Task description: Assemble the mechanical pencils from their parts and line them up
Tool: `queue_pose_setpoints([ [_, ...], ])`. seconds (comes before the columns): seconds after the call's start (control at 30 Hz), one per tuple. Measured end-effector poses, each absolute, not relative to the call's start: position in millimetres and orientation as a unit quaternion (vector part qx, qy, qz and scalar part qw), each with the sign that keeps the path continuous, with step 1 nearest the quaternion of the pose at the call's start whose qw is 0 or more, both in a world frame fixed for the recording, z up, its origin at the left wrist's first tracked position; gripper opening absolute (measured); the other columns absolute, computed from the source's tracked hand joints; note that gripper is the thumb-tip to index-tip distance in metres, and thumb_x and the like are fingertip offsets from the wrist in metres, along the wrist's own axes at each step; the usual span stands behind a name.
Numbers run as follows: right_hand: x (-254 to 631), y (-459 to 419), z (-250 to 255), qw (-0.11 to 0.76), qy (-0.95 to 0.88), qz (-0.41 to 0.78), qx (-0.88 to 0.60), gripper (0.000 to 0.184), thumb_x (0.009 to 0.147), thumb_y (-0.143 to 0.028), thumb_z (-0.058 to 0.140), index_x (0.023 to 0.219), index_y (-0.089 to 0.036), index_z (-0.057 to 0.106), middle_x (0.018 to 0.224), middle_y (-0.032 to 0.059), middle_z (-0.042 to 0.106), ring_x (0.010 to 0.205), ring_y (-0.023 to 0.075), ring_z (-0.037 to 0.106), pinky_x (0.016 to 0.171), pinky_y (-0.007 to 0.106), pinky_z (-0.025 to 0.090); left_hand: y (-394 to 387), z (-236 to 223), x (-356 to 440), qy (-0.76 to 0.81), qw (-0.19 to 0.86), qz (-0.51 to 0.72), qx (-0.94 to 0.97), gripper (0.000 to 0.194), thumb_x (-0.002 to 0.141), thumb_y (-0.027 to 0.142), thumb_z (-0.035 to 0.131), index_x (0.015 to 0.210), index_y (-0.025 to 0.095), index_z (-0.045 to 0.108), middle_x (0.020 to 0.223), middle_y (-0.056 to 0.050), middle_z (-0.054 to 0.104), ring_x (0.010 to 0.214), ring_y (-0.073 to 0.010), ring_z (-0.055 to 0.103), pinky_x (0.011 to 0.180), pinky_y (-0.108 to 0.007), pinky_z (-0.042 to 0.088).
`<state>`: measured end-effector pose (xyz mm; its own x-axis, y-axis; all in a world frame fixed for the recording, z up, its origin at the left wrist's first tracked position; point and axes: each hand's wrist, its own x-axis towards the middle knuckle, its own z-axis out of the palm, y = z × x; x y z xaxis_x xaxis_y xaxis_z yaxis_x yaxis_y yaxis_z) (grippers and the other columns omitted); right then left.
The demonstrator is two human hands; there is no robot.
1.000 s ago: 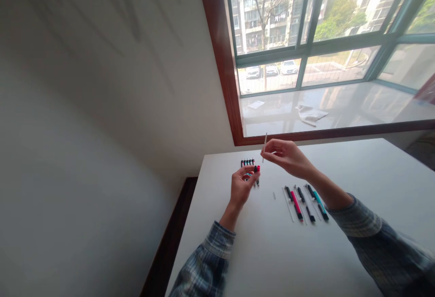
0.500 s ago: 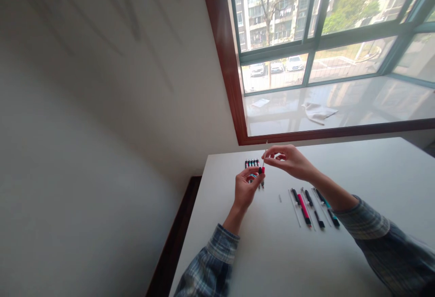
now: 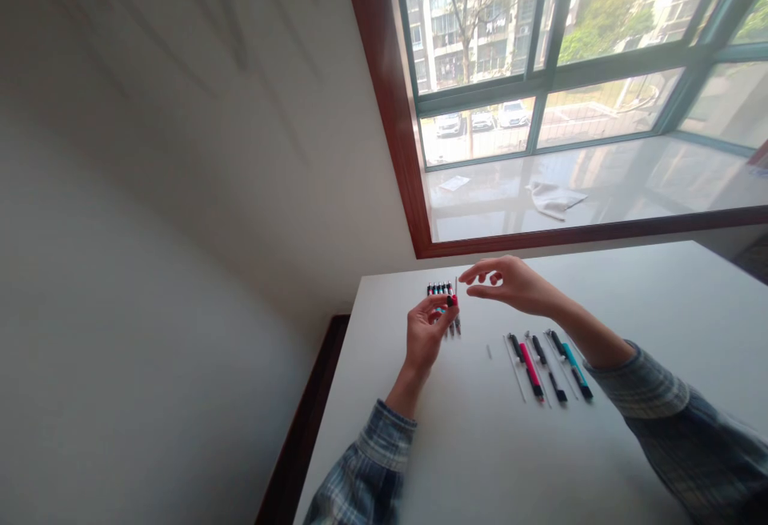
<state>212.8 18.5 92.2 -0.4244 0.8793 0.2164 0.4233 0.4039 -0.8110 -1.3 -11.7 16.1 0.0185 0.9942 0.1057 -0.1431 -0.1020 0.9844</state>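
Note:
My left hand (image 3: 425, 334) is closed around a red and black pen barrel (image 3: 454, 300), pinching it between thumb and fingers. A thin refill (image 3: 456, 285) stands up out of the barrel's top; its lower part is hidden inside. Just right of it, my right hand (image 3: 507, 283) hovers with thumb and fingers apart and nothing between them. Behind my left hand lies a row of several pens (image 3: 440, 288), partly covered by it. A small spring-like piece (image 3: 489, 351) rests on the table to the right.
Pen parts lie on the white table (image 3: 456, 445): a red barrel (image 3: 530, 370), a black piece (image 3: 558, 387), a teal barrel (image 3: 574, 365) and several thin refills. Beyond the table are a windowsill with a white cloth (image 3: 553, 198) and a wall on the left.
My right fingers have let go of the refill and spread apart. The refill now sticks out less above the barrel in my left hand. The view has shifted slightly.

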Motion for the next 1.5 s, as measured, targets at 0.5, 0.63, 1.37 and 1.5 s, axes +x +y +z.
queue_pose_setpoints([
  [0.5, 219.7, 4.2, 38.6, 0.036, -0.908, 0.242, -0.341, 0.017, 0.078, -0.014, 0.075, 0.088, -0.026, 0.081, 0.082, 0.0028, 0.077, 0.071, 0.0193, 0.068, 0.062, 0.029, 0.042, -11.0, 29.5, -4.2, 0.380, 0.550, 0.603, 0.435, 0.026, 0.073, 0.033, 0.089, 0.090, 0.018, 0.077, 0.089, -0.004, 0.074, 0.082, -0.0157, 0.067, 0.083, -0.030, 0.050],
  [0.63, 215.7, 2.2, 37.4, 0.069, -0.894, 0.285, -0.340, 0.007, 0.077, -0.019, 0.075, 0.078, -0.024, 0.080, 0.080, 0.0040, 0.076, 0.069, 0.0193, 0.067, 0.063, 0.030, 0.046, -12.7, 33.6, -1.6, 0.393, 0.550, 0.592, 0.439, 0.028, 0.073, 0.034, 0.088, 0.092, 0.018, 0.077, 0.093, -0.006, 0.076, 0.085, -0.0172, 0.068, 0.083, -0.030, 0.051],
  [1.37, 243.8, 18.5, 80.5, 0.445, -0.719, 0.382, -0.373, 0.033, 0.085, -0.050, 0.076, 0.102, -0.021, 0.078, 0.102, 0.0089, 0.078, 0.093, 0.0242, 0.073, 0.086, 0.043, 0.062, -10.9, -9.8, 1.4, 0.443, 0.539, 0.521, 0.492, 0.030, 0.072, 0.035, 0.088, 0.094, 0.016, 0.079, 0.094, -0.008, 0.075, 0.084, -0.0178, 0.065, 0.077, -0.029, 0.053],
  [1.5, 236.4, 16.9, 80.2, 0.469, -0.678, 0.444, -0.351, 0.034, 0.081, -0.047, 0.081, 0.101, -0.020, 0.076, 0.097, 0.0074, 0.077, 0.089, 0.0220, 0.074, 0.086, 0.042, 0.063, -14.0, -9.0, 2.9, 0.453, 0.519, 0.505, 0.520, 0.030, 0.073, 0.036, 0.087, 0.095, 0.017, 0.080, 0.093, -0.009, 0.075, 0.080, -0.0178, 0.064, 0.071, -0.028, 0.052],
])
